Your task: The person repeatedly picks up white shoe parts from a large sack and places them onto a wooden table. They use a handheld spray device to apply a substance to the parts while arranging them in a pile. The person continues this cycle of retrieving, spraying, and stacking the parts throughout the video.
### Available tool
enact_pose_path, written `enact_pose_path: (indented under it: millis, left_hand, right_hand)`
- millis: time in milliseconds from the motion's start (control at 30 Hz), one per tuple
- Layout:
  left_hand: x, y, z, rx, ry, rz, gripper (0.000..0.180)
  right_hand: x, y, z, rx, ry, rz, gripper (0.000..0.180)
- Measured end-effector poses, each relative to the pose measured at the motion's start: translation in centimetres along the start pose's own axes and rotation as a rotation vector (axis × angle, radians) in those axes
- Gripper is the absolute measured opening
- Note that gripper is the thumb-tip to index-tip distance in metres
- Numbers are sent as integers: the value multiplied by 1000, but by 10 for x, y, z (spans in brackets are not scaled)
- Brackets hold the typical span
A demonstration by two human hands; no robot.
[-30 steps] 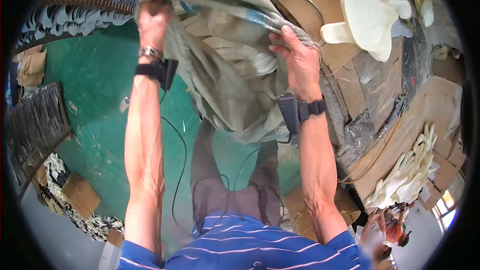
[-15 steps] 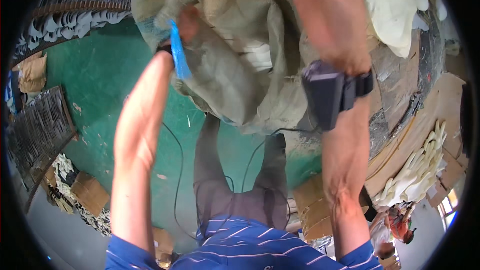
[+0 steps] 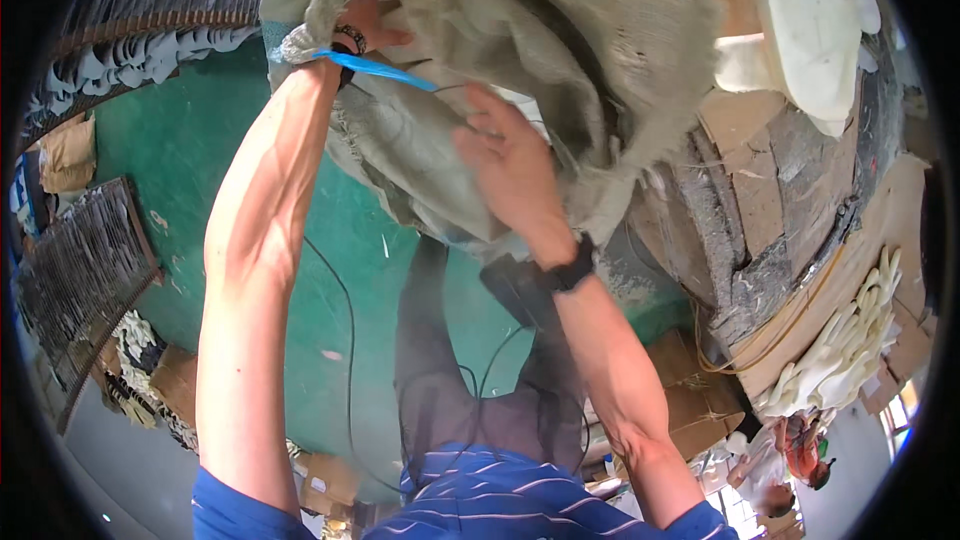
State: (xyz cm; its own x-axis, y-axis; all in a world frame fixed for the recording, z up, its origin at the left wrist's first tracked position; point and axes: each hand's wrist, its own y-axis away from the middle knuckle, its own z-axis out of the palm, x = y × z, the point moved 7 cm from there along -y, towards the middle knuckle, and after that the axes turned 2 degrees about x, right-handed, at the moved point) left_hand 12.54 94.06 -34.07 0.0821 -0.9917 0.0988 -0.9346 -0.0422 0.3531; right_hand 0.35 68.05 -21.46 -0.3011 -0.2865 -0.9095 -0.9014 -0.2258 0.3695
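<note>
A large grey-beige woven sack (image 3: 560, 50) hangs in front of me, filling the upper middle of the view. My left hand (image 3: 365, 25) is raised high and grips the sack's frayed edge, where a blue strap (image 3: 375, 70) runs across. My right hand (image 3: 510, 165) lies flat against the sack's lower fold with the fingers spread, pressing on the cloth. Both forearms rise from the lower edge; a black band sits on my right wrist.
A green floor (image 3: 190, 150) lies below with a black cable (image 3: 345, 320) across it. Racks of pale moulded pieces (image 3: 130, 30) stand at upper left, a dark grid rack (image 3: 80, 270) at left. Cardboard sheets (image 3: 760, 200) and white foam shapes (image 3: 810, 30) are piled at right.
The sack has been lifted higher and closer. My left hand stayed up on its edge, while my right hand came down from the top edge to the sack's lower fold.
</note>
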Motion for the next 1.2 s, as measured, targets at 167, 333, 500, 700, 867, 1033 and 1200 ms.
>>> enact_pose_path:
  millis: [167, 333, 500, 700, 867, 1033, 1200]
  left_hand:
    - [16, 40, 12, -176, -93, -134, 89]
    - [34, 58, 32, -190, -26, -76, 89]
    - [-3, 80, 32, -157, -32, -149, 88]
    - [20, 50, 38, -136, 6, -69, 87]
    - [15, 58, 45, -131, 18, -79, 87]
    - [9, 76, 47, -140, 22, -109, 86]
    - [13, 83, 52, -153, 45, -116, 86]
  right_hand:
    - [180, 39, 7, -328, 448, 282, 60]
    - [283, 90, -43, -318, 451, 467, 62]
    - [321, 87, -59, -83, -257, 879, 58]
    - [341, 69, -46, 195, -599, 997, 48]
    - [317, 56, -87, 106, -3, 712, 50]
    - [278, 40, -135, 415, -410, 533, 48]
    - [275, 55, -78, 322, -691, 765, 47]
